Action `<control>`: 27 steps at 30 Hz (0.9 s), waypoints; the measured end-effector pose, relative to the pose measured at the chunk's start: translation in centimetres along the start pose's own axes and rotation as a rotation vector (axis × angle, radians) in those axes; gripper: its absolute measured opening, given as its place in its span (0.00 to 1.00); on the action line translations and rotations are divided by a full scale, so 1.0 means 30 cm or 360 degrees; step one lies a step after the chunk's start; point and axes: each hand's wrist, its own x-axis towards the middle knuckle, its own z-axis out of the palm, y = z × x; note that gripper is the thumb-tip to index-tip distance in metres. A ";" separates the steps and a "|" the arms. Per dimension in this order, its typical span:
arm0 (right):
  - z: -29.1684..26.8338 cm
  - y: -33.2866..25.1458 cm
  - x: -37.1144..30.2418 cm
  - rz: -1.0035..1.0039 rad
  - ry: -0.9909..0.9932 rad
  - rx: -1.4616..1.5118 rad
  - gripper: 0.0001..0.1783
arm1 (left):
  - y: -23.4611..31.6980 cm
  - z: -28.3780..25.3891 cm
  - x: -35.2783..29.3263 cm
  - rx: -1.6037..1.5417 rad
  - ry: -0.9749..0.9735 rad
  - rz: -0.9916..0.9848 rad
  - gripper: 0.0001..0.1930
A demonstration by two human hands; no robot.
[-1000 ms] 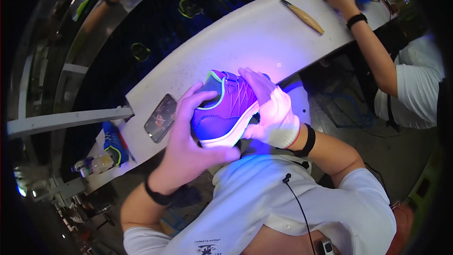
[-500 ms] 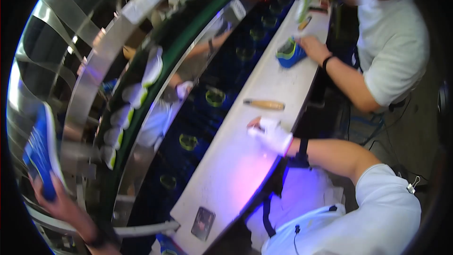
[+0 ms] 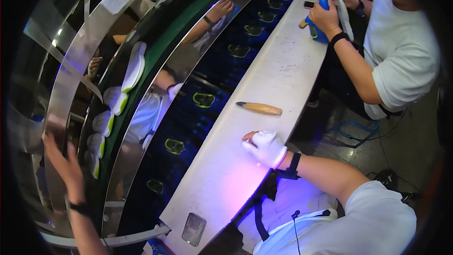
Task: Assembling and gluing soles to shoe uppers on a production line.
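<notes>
One reaching step, we judged, put our left hand (image 3: 65, 166), fingers wide, near the white soles (image 3: 134, 68), any grasp requiring closure; our right hand (image 3: 267, 149), contents unclear, curled at the counter (image 3: 207, 174).

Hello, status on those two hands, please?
Left hand open, near metal band. Gloved right hand over table, fingers curled. Wooden-handled tool just beyond, nothing between.

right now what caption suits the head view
A gloved right hand over the white table near a wooden tool, the bare left hand stretched out left of a row of soles.
</notes>
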 end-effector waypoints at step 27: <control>0.006 -0.056 0.039 -0.0237 -0.0159 -0.0167 0.18 | -0.442 0.160 -0.499 -0.0955 -0.1302 -0.1394 0.12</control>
